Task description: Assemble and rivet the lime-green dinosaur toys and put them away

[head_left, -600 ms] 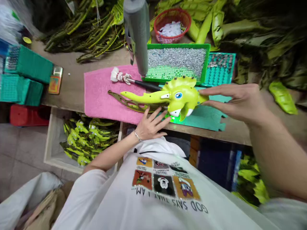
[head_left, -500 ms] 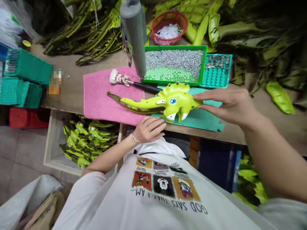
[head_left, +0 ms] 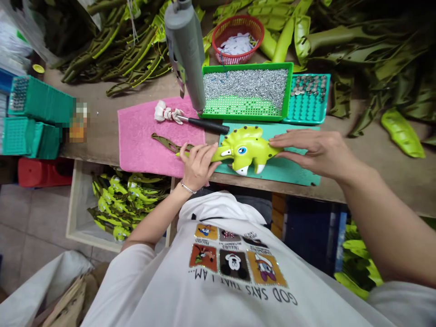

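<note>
My left hand (head_left: 197, 165) moving from beside lime-green plastic triceratops toy (head_left: 243, 150) onto it, clenching long horn (head_left: 216, 157); right hand (head_left: 313, 152) pinching rear; toy lying on teal mat (head_left: 299, 175), center frame.

White cartoon-print T-shirt (head_left: 231, 268), thin silver bracelet (head_left: 186, 187)

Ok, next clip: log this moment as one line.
left hand: wrapped round lime-green plastic dinosaur | right hand: pinching its other end | on teal mat
</note>
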### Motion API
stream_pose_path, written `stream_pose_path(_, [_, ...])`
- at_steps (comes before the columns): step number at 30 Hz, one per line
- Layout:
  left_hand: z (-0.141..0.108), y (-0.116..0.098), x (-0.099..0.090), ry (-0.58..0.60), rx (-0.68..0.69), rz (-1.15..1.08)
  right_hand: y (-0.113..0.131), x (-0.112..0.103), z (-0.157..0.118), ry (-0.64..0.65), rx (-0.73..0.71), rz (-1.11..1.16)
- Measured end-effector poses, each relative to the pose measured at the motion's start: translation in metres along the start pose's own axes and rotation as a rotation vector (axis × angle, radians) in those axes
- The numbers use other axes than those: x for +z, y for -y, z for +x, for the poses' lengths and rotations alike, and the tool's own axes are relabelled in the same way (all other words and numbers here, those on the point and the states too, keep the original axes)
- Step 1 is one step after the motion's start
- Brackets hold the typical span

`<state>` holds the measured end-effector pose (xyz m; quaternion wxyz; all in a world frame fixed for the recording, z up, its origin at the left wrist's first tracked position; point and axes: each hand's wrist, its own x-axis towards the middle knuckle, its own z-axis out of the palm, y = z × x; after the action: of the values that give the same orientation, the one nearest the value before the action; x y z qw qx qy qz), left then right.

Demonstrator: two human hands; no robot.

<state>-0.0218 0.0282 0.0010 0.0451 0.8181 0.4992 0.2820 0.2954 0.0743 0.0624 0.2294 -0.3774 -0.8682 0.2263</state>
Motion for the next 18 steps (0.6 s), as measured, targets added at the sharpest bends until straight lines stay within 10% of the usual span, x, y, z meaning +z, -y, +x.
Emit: stream_pose_path(18, [-0.001, -0.001, 0.007, 0.072, -0.046, -0.038, 0.007, 0.005, -0.008, 0.040, 0.290, 0.127])
